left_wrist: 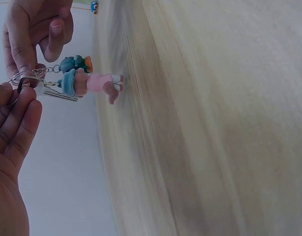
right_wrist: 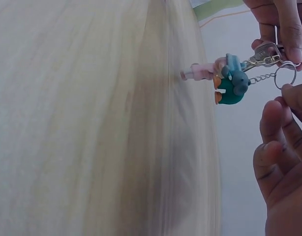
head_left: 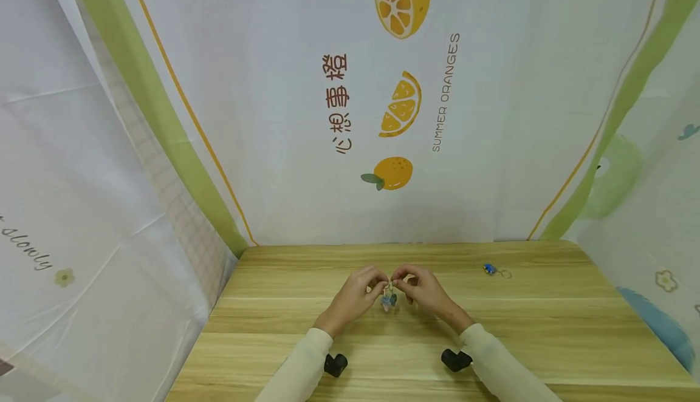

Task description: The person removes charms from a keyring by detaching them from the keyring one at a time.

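Over the wooden table, my left hand (head_left: 352,299) and right hand (head_left: 429,296) meet fingertip to fingertip at some key rings. Between finger and thumb, my right hand pinches a round split ring (right_wrist: 286,74), from which a short chain runs to a dark green figure keychain (right_wrist: 232,89) with orange feet. My left hand (left_wrist: 15,132) pinches the metal end of a pink figure keychain (left_wrist: 94,82) with a light blue top. A flat metal piece (right_wrist: 267,49) hangs beside its clasp. Both figures dangle side by side. Fingertips partly hide where the rings meet.
A blue figure keychain (head_left: 490,269) with its own ring lies on the table (head_left: 547,329) at the back right. White printed cloth (head_left: 290,177) stands behind the table and at both sides. Black devices (head_left: 456,361) sit under both wrists.
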`<state>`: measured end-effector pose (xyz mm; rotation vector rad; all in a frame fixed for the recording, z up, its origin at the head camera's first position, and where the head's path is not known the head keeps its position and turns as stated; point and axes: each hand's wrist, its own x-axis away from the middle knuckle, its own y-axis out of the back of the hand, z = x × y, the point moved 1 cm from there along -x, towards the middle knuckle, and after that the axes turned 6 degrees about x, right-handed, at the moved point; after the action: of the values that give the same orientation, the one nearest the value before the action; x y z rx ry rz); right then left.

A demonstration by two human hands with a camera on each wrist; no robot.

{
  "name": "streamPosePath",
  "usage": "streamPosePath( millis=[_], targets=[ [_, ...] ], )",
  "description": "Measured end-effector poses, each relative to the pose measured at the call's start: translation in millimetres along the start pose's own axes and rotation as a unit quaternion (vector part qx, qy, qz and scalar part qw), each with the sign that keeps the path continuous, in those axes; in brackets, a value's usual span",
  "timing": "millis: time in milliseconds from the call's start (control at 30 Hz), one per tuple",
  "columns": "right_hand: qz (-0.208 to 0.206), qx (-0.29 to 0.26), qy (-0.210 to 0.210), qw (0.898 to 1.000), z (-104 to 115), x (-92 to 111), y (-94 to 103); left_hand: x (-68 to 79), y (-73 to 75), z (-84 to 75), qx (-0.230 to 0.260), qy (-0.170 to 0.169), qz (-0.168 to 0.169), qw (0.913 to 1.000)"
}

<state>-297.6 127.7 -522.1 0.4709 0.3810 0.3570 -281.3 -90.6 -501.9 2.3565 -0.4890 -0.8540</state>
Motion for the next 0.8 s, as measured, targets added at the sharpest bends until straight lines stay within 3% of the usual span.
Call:
streamPosePath(
  millis=[267, 667, 800],
  targets=[
    [-0.017, 0.015, 0.028, 0.999, 4.6, -2.6, 2.0, 0.0, 1.4, -0.1, -0.001, -0.006, 0.001, 1.0],
    [-0.04, 0.055, 0.132, 0.989, -2.0, -4.0, -6.2, -0.4, 0.2, -0.8, 0.0, -0.007, 0.001, 1.0],
    [-0.048, 0.065, 0.139, 0.987, -1.9, -2.9, -7.4, -0.4, 0.1, -1.3, -0.004, -0.001, 0.001, 1.0]
  ],
)
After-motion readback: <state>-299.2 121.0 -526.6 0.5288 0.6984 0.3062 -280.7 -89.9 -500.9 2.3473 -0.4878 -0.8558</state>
